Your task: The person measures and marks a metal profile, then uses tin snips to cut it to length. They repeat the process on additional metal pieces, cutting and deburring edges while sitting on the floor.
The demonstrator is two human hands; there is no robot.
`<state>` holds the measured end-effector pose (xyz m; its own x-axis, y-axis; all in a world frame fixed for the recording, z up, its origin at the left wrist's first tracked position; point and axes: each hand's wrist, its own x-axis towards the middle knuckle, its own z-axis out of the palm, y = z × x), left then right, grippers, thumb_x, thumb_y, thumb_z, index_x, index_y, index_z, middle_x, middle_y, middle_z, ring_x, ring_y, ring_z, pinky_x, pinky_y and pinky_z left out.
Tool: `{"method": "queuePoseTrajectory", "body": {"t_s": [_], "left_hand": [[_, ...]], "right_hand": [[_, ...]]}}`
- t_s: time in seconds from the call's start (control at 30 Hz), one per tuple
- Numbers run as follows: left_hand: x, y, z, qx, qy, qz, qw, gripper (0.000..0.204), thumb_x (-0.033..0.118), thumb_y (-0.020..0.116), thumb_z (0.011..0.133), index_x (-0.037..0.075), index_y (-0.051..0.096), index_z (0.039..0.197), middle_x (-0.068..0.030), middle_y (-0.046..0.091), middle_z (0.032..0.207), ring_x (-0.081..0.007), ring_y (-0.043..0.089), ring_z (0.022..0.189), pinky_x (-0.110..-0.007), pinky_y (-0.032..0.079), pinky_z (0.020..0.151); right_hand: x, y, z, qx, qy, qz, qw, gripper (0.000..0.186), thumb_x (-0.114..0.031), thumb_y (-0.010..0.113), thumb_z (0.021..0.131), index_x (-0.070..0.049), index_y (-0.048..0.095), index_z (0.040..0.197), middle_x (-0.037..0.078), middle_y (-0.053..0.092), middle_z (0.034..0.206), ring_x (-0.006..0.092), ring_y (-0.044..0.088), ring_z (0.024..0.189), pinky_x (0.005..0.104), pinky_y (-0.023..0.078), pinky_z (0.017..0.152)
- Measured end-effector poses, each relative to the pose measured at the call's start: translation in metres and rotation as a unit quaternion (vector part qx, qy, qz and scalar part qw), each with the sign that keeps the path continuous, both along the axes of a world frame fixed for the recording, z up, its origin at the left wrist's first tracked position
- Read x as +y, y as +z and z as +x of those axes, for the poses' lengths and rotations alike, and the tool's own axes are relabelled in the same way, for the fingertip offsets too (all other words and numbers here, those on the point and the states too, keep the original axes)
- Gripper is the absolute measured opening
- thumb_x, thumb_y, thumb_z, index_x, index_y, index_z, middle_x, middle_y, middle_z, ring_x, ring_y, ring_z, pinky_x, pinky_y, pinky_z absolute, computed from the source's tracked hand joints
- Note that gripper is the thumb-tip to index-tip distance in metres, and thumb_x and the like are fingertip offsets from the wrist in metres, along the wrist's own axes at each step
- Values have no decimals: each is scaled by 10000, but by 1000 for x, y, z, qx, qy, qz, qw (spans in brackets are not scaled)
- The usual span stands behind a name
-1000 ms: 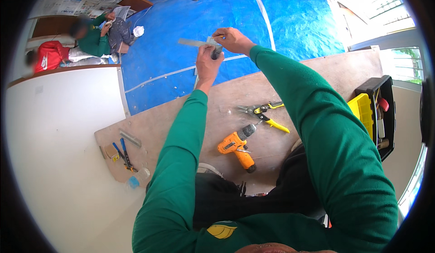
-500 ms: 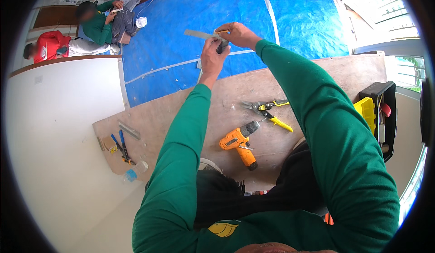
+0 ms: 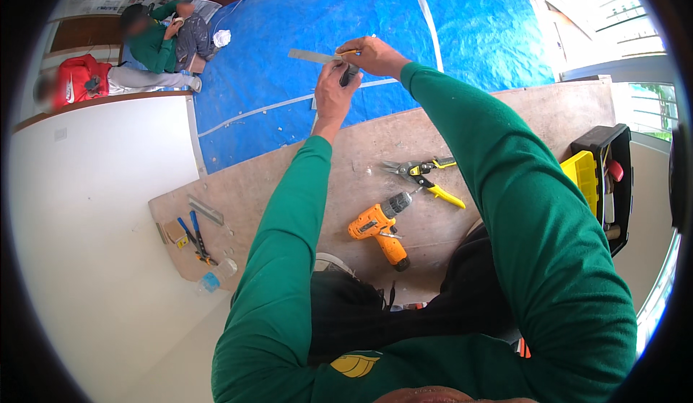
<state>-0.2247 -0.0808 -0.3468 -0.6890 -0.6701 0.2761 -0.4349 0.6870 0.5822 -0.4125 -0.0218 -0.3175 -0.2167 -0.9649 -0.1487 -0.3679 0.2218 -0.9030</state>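
Observation:
Both my arms reach forward past the far edge of the brown board. My left hand [image 3: 333, 96] is closed on a flat grey metal strip [image 3: 309, 56], which sticks out to the left. Something dark and rounded [image 3: 350, 76] also sits in the left hand's grasp, and I cannot make out its kind. Just to the right, my right hand [image 3: 375, 57] pinches a thin yellow-orange pencil [image 3: 351, 52] against the strip's near end. The pencil's tip is partly hidden by the fingers.
An orange cordless drill [image 3: 375, 228] and yellow-handled snips [image 3: 427, 179] lie on the board [image 3: 289, 186]. At left are blue-handled pliers [image 3: 195, 237] and a plastic bottle [image 3: 216, 277]. A black toolbox [image 3: 610, 186] stands right. Two people [image 3: 151, 46] [image 3: 79, 78] sit beyond the white wall.
Both hands and the strip have shifted slightly left in the picture, still close together. Far left, the person in red has moved an arm.

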Motion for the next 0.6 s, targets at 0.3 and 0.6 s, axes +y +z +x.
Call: {"method": "queuePoseTrajectory", "body": {"t_s": [0.3, 0.6], "left_hand": [[-2, -2, -1, -4, -2, -3, 1000, 497, 333, 907, 895, -3, 787, 1242, -133, 710, 1312, -326, 731, 1152, -426, 611, 977], [-1, 3, -4, -11, 1, 19, 1000, 490, 332, 906, 891, 7, 792, 1240, -120, 708, 1312, -324, 729, 1152, -430, 608, 983]], "right_hand": [[-1, -4, 0, 7, -5, 5, 1000, 398, -346, 657, 1069, -132, 776, 1384, 163, 785, 1313, 325, 760, 1155, 437, 598, 1040], [-3, -10, -1, -10, -8, -6, 1000, 407, -312, 663, 1023, -110, 786, 1354, 178, 794, 1281, 332, 767, 1146, 436, 601, 1028]]}}
